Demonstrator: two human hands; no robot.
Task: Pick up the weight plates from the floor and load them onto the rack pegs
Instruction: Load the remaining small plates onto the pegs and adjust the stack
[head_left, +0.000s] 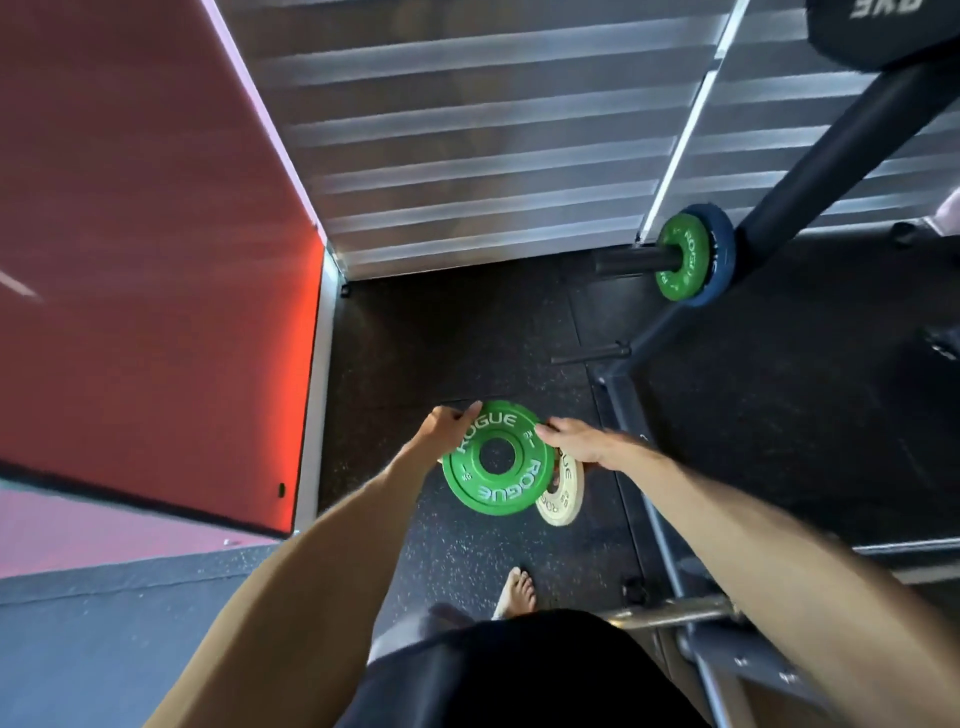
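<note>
A green Rogue weight plate (496, 460) is held flat above the dark floor, face up. My left hand (445, 425) grips its left rim and my right hand (576, 440) holds its right rim. Just below and to the right of it a smaller cream plate (561, 501) shows, partly hidden by the green one; whether it lies on the floor or hangs from my right hand I cannot tell. On the black rack (810, 192) at the upper right, a horizontal peg (634, 260) carries another green plate (683, 257) against a blue plate (719, 260).
A red padded wall panel (156, 260) stands at the left and a striped blind (467, 135) at the back. The rack's base frame (639, 467) runs along the floor on the right, with a thinner lower peg (587, 356). My bare foot (517, 592) is on the rubber floor.
</note>
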